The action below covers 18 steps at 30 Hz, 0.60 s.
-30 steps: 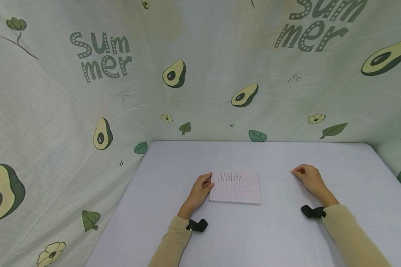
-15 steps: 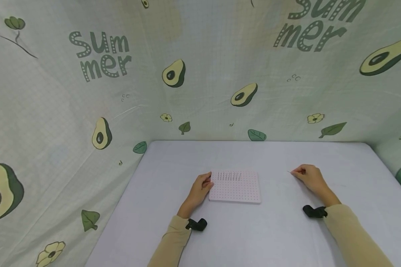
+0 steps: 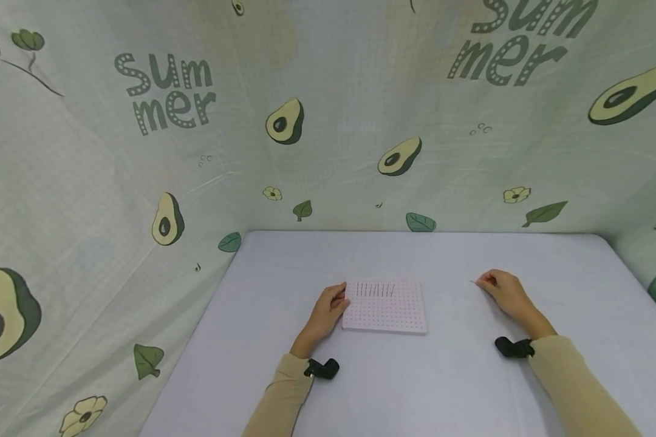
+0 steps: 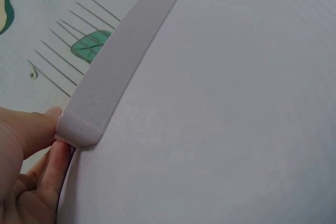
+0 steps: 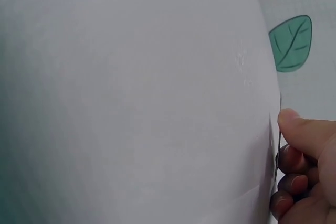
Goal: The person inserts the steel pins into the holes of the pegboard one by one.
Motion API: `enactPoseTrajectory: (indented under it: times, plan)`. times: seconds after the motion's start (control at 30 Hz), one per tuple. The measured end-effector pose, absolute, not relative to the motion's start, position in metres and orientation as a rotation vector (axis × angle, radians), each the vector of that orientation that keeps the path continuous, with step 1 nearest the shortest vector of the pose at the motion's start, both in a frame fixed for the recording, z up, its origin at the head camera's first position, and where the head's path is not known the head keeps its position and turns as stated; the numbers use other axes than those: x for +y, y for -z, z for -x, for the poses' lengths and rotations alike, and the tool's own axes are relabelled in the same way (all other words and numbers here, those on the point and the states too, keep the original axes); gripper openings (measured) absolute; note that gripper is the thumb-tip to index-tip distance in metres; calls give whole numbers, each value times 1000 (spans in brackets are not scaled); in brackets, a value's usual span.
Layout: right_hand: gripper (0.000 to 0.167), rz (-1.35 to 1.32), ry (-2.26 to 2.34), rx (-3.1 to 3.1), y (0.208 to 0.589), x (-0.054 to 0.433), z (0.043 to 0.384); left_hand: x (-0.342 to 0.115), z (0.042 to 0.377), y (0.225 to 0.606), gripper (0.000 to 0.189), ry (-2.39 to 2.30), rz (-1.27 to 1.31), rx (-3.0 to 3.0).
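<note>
A pale pink board (image 3: 385, 316) with rows of small holes lies on the table. Several thin metal needles (image 3: 374, 289) stand in a row near its far edge, the rightmost leaning a little. At the board's left side, my left hand (image 3: 322, 312) pinches its edge between thumb and fingers; the left wrist view shows the thumb (image 4: 34, 132) against the corner. Well to the right of the board, my right hand (image 3: 507, 295) holds one thin needle (image 5: 279, 153) between thumb and fingers. That needle stands roughly upright in the right wrist view.
A white cloth-covered table (image 3: 443, 382) extends around both hands. Behind it and to its left hangs a pale curtain (image 3: 333, 73) printed with avocados and leaves. Each wrist carries a black camera mount, one on the left (image 3: 322, 368), another on the right (image 3: 512, 347).
</note>
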State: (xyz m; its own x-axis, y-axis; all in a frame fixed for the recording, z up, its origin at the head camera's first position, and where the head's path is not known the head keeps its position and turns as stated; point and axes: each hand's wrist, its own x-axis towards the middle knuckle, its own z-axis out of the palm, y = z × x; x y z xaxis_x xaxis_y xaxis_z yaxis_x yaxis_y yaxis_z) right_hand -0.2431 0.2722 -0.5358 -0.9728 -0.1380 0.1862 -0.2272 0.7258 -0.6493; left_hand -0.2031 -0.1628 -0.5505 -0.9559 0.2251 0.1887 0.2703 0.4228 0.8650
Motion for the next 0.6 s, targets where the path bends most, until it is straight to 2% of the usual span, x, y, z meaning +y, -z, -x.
enactPoseTrajectory:
  times: [0.6]
  plan:
    - [17, -413, -1187, -2657, 525, 261, 237, -161, 203, 550, 49, 1630, 404, -2637]
